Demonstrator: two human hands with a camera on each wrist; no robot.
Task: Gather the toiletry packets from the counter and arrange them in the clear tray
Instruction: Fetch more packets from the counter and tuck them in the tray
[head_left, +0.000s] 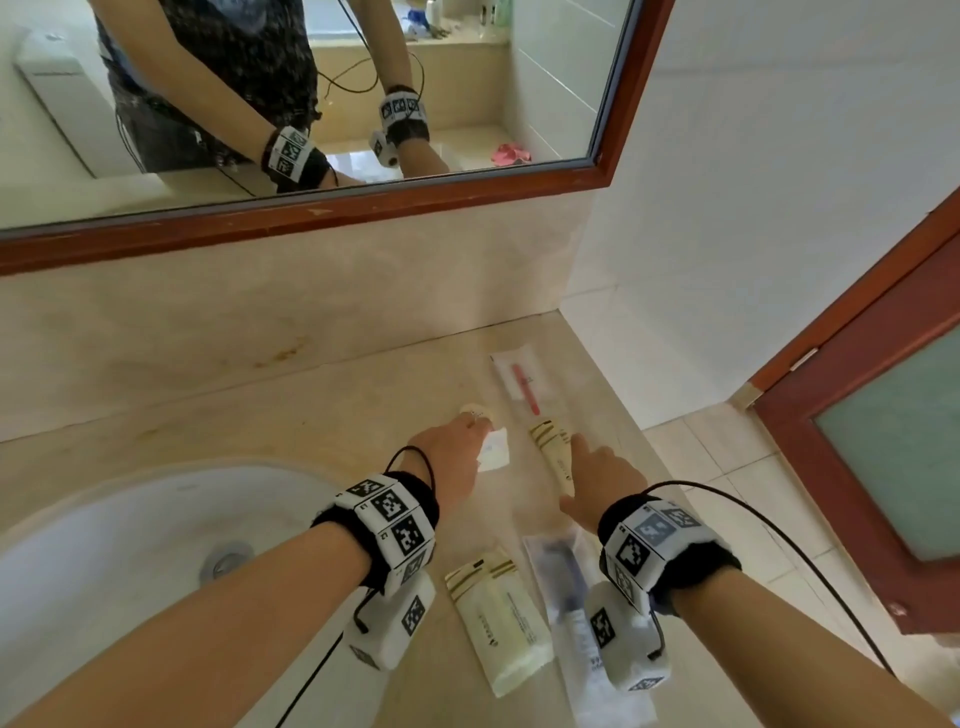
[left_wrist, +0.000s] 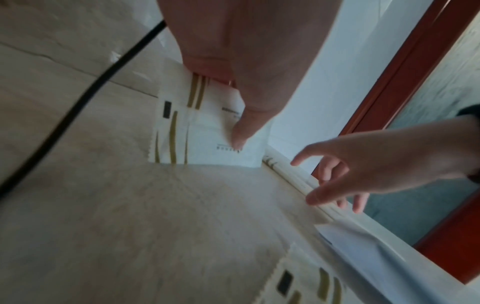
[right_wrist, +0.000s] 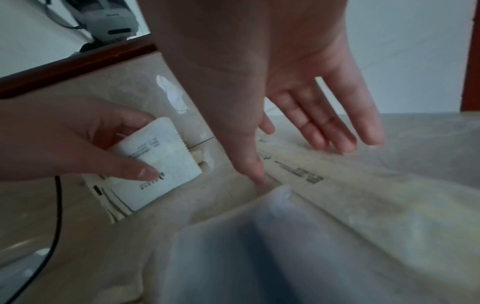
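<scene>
My left hand (head_left: 480, 441) pinches a small white packet (head_left: 493, 451) just above the counter. In the left wrist view a gold-striped packet (left_wrist: 171, 131) sits right behind the white packet (left_wrist: 215, 125). My right hand (head_left: 571, 470) is open with its fingers spread over a long cream packet (head_left: 551, 452) with gold stripes. In the right wrist view its thumb tip (right_wrist: 258, 176) touches the counter beside that long packet (right_wrist: 306, 170). A clear packet with a red toothbrush (head_left: 522, 384) lies farther back. I cannot make out the clear tray.
A cream packet (head_left: 498, 608) and a clear packet with a dark item (head_left: 571, 587) lie near the front edge. The white sink (head_left: 104, 545) is to the left, and a small round cream item (head_left: 475, 409) lies beyond my left hand. The counter edge drops off at right.
</scene>
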